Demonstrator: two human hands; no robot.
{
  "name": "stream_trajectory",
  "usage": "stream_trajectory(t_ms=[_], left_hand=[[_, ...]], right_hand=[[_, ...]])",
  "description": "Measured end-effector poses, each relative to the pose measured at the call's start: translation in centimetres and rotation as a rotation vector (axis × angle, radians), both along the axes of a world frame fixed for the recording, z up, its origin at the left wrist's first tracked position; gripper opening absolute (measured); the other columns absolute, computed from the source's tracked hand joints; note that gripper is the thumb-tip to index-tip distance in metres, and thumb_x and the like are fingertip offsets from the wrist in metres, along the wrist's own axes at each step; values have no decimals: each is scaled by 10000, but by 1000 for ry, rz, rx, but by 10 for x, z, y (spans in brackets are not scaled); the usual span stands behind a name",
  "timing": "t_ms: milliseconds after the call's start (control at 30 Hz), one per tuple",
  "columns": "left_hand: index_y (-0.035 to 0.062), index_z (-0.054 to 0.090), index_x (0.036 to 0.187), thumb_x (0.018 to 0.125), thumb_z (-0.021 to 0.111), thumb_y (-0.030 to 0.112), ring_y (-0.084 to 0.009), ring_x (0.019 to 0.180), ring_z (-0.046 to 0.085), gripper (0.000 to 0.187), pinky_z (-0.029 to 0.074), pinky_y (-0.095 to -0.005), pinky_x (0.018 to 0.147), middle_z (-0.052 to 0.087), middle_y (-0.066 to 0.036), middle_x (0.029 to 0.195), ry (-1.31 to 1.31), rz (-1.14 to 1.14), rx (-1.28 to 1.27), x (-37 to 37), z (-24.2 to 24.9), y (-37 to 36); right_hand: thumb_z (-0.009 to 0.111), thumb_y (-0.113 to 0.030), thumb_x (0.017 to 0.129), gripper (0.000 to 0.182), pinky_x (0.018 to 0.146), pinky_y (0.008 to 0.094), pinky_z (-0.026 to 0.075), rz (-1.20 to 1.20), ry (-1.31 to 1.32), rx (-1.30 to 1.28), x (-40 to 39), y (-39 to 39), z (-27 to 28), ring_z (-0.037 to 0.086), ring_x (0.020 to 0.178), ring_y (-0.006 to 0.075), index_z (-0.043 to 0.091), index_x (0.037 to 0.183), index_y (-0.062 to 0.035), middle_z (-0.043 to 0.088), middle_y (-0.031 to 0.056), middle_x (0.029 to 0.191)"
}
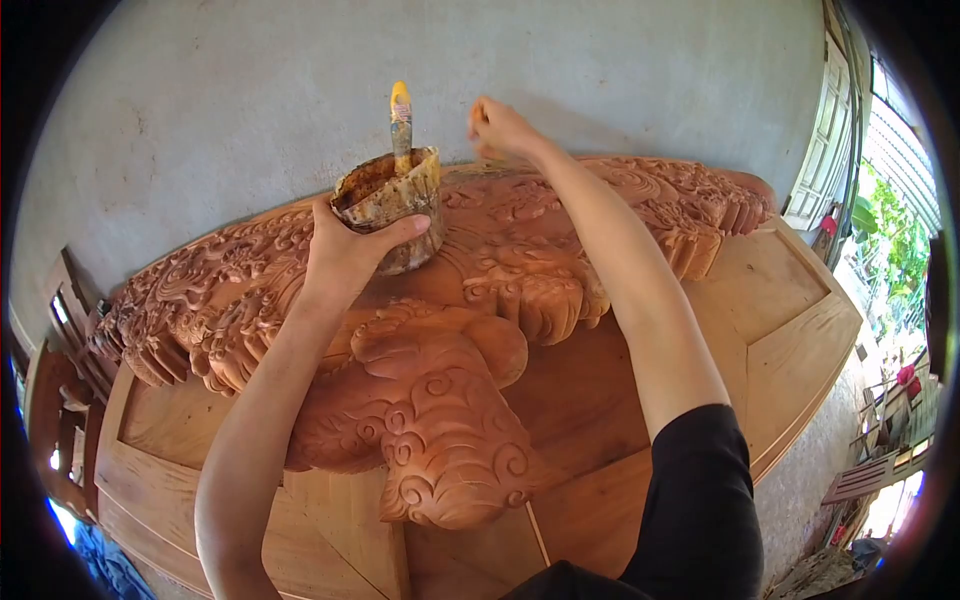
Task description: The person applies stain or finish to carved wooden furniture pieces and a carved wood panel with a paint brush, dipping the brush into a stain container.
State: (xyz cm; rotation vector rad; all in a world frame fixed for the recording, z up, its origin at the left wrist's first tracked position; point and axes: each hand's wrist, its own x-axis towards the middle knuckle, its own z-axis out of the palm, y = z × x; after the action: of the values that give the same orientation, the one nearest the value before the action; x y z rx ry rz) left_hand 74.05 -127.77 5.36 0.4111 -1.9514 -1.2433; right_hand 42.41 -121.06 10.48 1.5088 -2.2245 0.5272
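My left hand (350, 245) grips a stained, drip-crusted pot (405, 205), thumb along its outer side and the other fingers behind it. A paintbrush (401, 125) with a yellow-tipped handle stands upright in the pot, its lower end hidden inside. My right hand (500, 130) is raised to the right of the pot, close to the wall, with its fingers curled and slightly blurred. What it holds, if anything, I cannot tell. Beneath both hands lies a reddish-brown carved wooden piece (450, 430) with scrolls and dense relief.
The carving rests on a paneled wooden surface (770, 290). A grey wall (620, 70) rises right behind it. Other wooden furniture parts (65, 420) stand at the left edge. At the right are a shuttered door (825, 130), a daylit opening and slatted wood (870, 480).
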Motion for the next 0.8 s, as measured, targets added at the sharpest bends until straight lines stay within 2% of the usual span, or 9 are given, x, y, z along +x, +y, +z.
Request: stream_trajectory(t_ms=[67, 200, 267, 300, 367, 467, 567, 667, 800], left_hand=[[-110, 249, 1352, 628, 953, 349, -249, 1175, 569, 1110, 482, -361, 1025, 528, -220, 1278, 70, -105, 47, -1, 0, 1], [-114, 237, 1355, 620, 959, 340, -247, 1184, 562, 1126, 471, -363, 1044, 523, -217, 1283, 5, -61, -18, 2, -3, 2], [-55, 317, 1367, 649, 949, 239, -214, 1180, 569, 1000, 465, -365, 1053, 564, -163, 1269, 18, 2, -32, 1, -3, 5], [-55, 317, 1367, 649, 949, 239, -214, 1180, 569, 1000, 465, -365, 1053, 564, -163, 1269, 12, -1, -31, 2, -4, 4], [-50, 336, 1359, 654, 945, 212, -204, 1167, 578, 968, 475, -358, 1037, 576, -152, 1257, 1, -1, -31, 2, -3, 2], [-89, 306, 1348, 615, 956, 356, -245, 1218, 555, 1076, 462, -360, 1051, 548, -217, 1283, -14, -74, -44, -1, -5, -6], [-78, 338, 1334, 626, 945, 330, -239, 1194, 571, 1018, 476, -363, 1034, 564, -206, 1265, -5, -42, -8, 3, -1, -11], [-61, 386, 1312, 642, 929, 291, -230, 1156, 596, 932, 495, -366, 1007, 588, -190, 1239, 27, -7, 57, 5, 5, -8], [-45, 435, 1290, 658, 913, 252, -221, 1119, 620, 847, 515, -369, 981, 611, -174, 1212, 26, 29, 109, 9, 8, -5]], right_hand=[[436, -73, 992, 107, 735, 388, 601, 392, -933, -379, 12, 3, 19, 715, 900, 330, 456, 1052, 14, 662, 236, 952], [435, -102, 1001, 146, 717, 402, 611, 21, -555, -209, -18, -11, 14, 719, 877, 342, 464, 1081, 17, 679, 241, 975], [411, -84, 995, 269, 656, 384, 612, -216, 297, 23, -20, -23, 9, 733, 772, 311, 445, 1196, 92, 653, 306, 1024], [411, -84, 995, 269, 656, 384, 612, -218, 291, 25, -21, -26, 3, 733, 772, 311, 445, 1196, 92, 653, 306, 1024], [424, -71, 972, 322, 666, 426, 605, 285, -827, -351, 7, -26, 17, 721, 764, 370, 444, 1235, 113, 638, 353, 1066], [436, -84, 964, 325, 679, 434, 604, -165, -282, -231, 10, -25, 19, 719, 754, 385, 466, 1213, 123, 659, 340, 1002], [434, -92, 966, 304, 668, 407, 606, -39, -131, -103, 12, -42, 14, 722, 707, 356, 483, 1171, 126, 688, 298, 919], [454, -135, 972, 259, 547, 370, 554, 190, -665, -266, 21, -44, 21, 690, 572, 274, 489, 1104, 86, 693, 205, 740], [453, -148, 993, 250, 590, 374, 574, -34, -284, -207, 45, -38, 24, 707, 633, 261, 499, 1106, 70, 709, 204, 809]])
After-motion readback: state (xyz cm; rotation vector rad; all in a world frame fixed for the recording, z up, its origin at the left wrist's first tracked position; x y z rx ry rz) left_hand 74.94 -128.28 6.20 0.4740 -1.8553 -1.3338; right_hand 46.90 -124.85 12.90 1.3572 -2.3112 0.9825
